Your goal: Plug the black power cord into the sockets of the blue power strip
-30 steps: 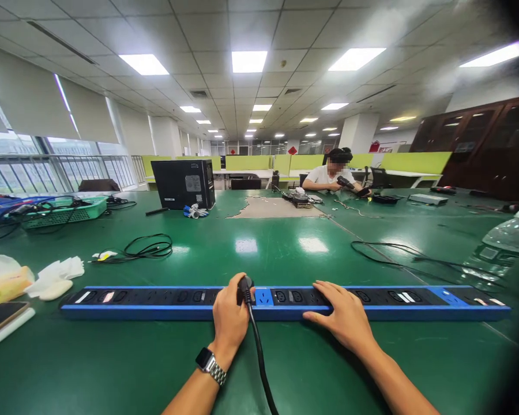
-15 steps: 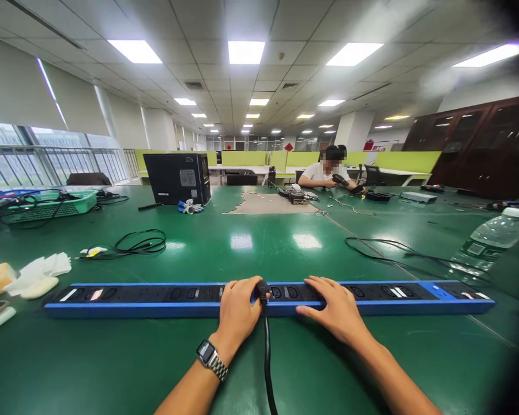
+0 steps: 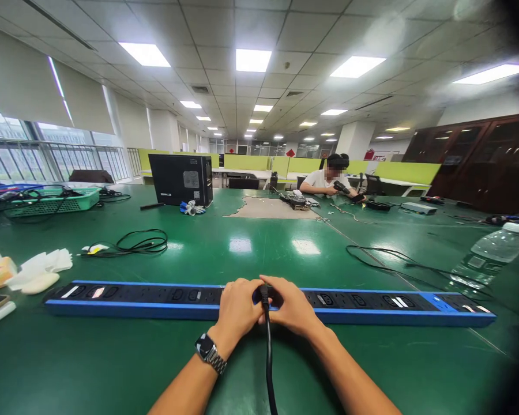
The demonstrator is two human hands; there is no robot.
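Observation:
A long blue-and-black power strip (image 3: 155, 310) lies across the green table in front of me. My left hand (image 3: 239, 308), with a watch on its wrist, is closed on a black power plug (image 3: 264, 294) at the middle of the strip. From the other side, my right hand (image 3: 292, 308) curls its thumb and forefinger around the same plug. The plug's thick black cable (image 3: 269, 357) runs down towards me between my forearms. Fingers cover the plug's lower end, so how far it sits in a socket cannot be seen.
A water bottle (image 3: 486, 256) stands at right near a thin black cable (image 3: 384, 253). Left are tissues (image 3: 47, 265), a coiled cable (image 3: 142, 242) and a green basket (image 3: 75, 202). A computer case (image 3: 179, 178) stands further back. Across the table a person (image 3: 318, 183) holds a dark tool.
My right hand has slid left along the strip, from resting apart on it to the plug beside my left hand. The left hand has stayed on the plug.

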